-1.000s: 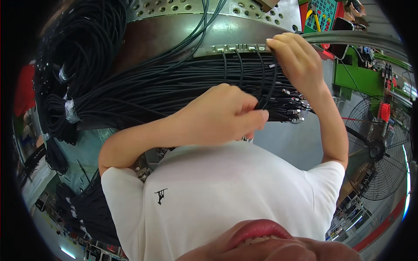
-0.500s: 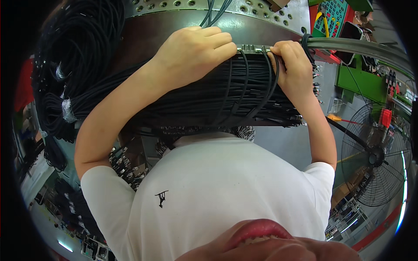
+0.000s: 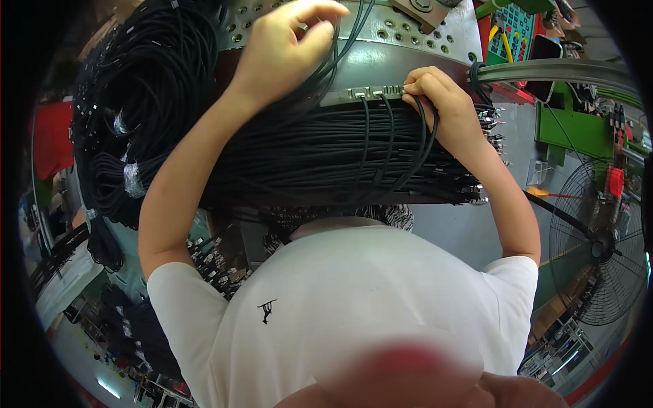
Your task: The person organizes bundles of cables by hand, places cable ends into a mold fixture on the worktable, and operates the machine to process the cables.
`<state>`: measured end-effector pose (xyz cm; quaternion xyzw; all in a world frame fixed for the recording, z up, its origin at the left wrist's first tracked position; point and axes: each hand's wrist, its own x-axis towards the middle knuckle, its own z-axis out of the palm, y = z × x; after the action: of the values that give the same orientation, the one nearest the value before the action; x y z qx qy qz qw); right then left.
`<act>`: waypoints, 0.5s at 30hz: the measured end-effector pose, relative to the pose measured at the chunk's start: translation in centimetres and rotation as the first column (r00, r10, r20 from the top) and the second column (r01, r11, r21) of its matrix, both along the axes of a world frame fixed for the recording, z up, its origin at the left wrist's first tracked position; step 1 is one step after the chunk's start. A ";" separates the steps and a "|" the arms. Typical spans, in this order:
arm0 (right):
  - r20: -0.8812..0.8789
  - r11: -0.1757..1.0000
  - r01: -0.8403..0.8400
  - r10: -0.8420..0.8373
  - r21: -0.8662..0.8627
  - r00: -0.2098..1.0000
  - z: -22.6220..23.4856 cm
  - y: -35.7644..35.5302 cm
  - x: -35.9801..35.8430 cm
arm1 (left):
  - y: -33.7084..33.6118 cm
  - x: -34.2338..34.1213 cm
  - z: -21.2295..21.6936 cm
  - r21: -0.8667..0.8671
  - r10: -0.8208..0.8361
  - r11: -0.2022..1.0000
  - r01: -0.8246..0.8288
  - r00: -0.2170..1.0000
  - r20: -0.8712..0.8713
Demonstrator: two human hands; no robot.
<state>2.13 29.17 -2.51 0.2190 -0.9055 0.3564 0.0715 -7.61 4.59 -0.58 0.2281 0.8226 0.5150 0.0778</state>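
Note:
A narrow metal holder strip [image 3: 333, 98] with small slots lies along the far side of a thick layer of black cables [image 3: 306, 156]. Two cable ends sit in its slots, their cables bending toward me over the layer. At the strip's right end my right hand [image 3: 445, 102] pinches the end of another black cable [image 3: 427, 132]. My left hand [image 3: 289, 51] is raised beyond the strip at the left, thumb and forefinger apart. Its fingertips are close to several loose black cables [image 3: 350, 44] hanging from the far side; I see none gripped.
Big coiled cable bundles [image 3: 143, 81] tied with clear wrap [image 3: 133, 180] stand at the left. A perforated metal plate [image 3: 388, 30] with a bolted block [image 3: 422, 13] lies at the back. To the right are a curved metal bar [image 3: 551, 69], a green control panel [image 3: 517, 27] and a fan [image 3: 598, 245].
My left hand has left the strip and moved up and away to the loose cables, its fingers parting. My right hand stays at the strip's right end with its cable.

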 end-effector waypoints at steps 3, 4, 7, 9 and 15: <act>0.354 0.978 -0.206 0.201 -0.023 0.913 2.9 1.5 -1.4 | 2.5 -3.9 0.6 0.318 0.058 0.888 -0.332 0.766 0.640; 0.441 0.969 -0.243 0.196 0.053 0.876 4.2 2.1 -2.2 | 3.6 -4.0 -0.1 0.538 -0.207 0.790 -0.294 0.698 0.686; 0.202 0.993 -0.022 0.045 -0.116 0.978 5.5 2.3 -7.8 | 5.9 -3.6 -2.8 0.559 -0.361 0.787 -0.262 0.540 0.760; -0.100 0.991 0.136 -0.136 -0.005 0.986 4.2 1.6 -12.6 | 5.7 -3.4 -3.9 0.652 -0.404 0.733 -0.195 0.645 0.648; -0.238 0.867 0.408 -0.348 0.287 0.907 0.0 0.1 -19.8 | 4.2 -2.7 -2.9 0.588 -0.404 0.797 -0.140 0.601 0.689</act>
<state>-17.67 29.23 -2.50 0.0769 -0.9673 0.1574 0.1834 -10.27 8.76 -3.44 0.0539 0.4795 0.7808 0.3968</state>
